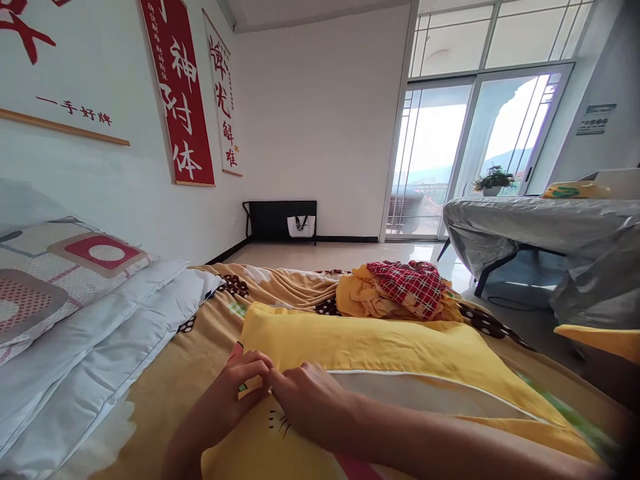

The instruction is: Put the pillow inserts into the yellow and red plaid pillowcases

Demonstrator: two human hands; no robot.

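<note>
A yellow pillowcase (295,331) with a pillow inside lies across the bed in front of me. Its long side has an opening edged in white, which looks like a zipper, and the white pillow (400,387) shows through the gap. My left hand (240,390) is closed, pinching the fabric near the left end of the opening. Right beside it, my right hand (313,403) is closed too, fingertips meeting the left ones at the seam. What exactly lies between the right fingertips is hidden; a zipper pull cannot be made out.
White pillows (100,340) and a patterned pillow (40,280) lie at the left by the wall. Behind the pillowcase is a bundle of yellow and red checked cloth (410,287) on the brown patterned bedding (170,373). A covered table (540,217) stands at the right.
</note>
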